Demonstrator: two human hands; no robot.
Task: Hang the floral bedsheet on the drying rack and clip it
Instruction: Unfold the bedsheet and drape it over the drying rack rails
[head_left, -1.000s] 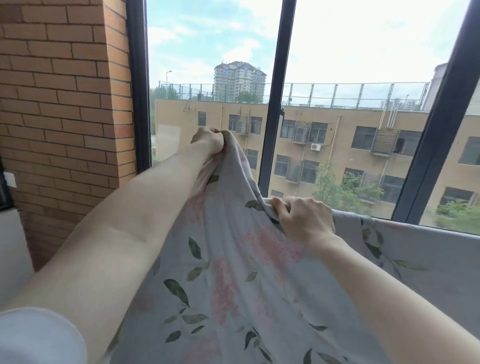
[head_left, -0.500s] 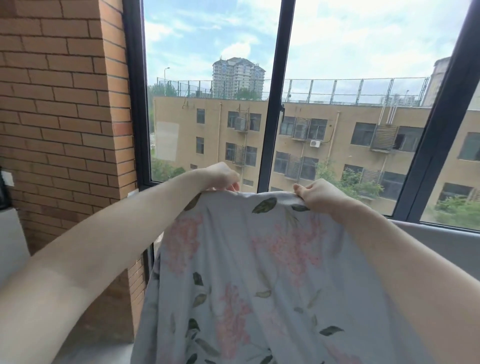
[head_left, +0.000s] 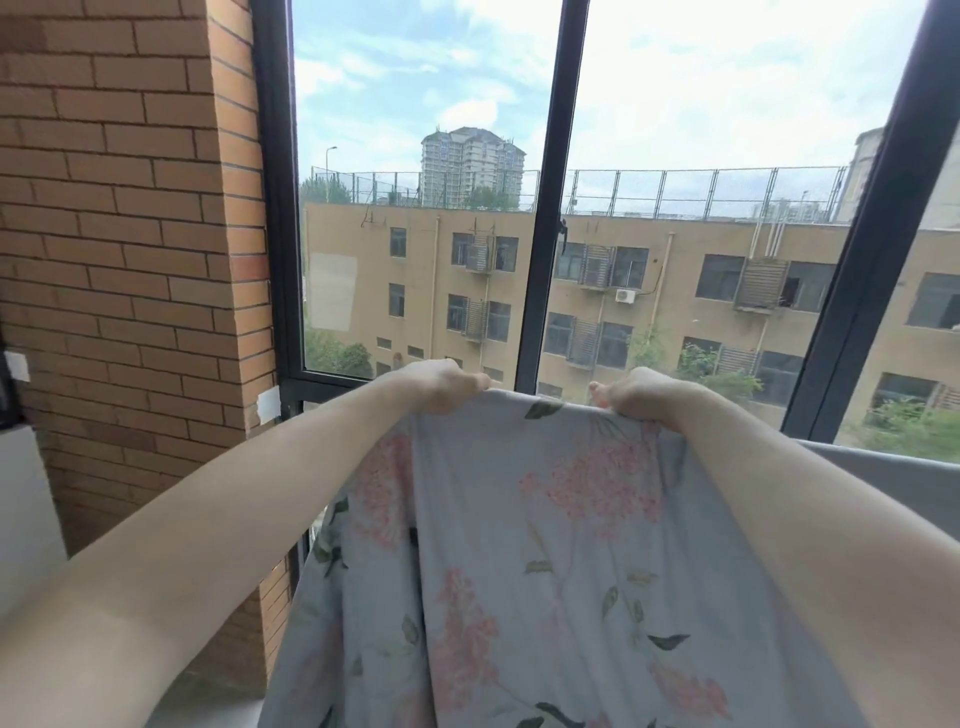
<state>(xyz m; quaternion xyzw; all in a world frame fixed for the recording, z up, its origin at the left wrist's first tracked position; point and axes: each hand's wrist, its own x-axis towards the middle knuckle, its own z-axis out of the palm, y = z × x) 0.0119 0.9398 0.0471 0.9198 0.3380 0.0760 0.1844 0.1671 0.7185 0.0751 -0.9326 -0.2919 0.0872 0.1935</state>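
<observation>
Up in front of the window (head_left: 426, 218), the sheet (head_left: 524, 561) hung from both hands, its top edge stretched nearly level between them and the rest falling out of the bottom of the view. The left hand (head_left: 441, 384) gripped that edge at the left end, fingers curled over the cloth; the right hand (head_left: 636, 395) gripped the right end the same way. A plain grey stretch of cloth (head_left: 898, 473) lay behind the right forearm. Left of the window stood a brick wall (head_left: 130, 234).
</observation>
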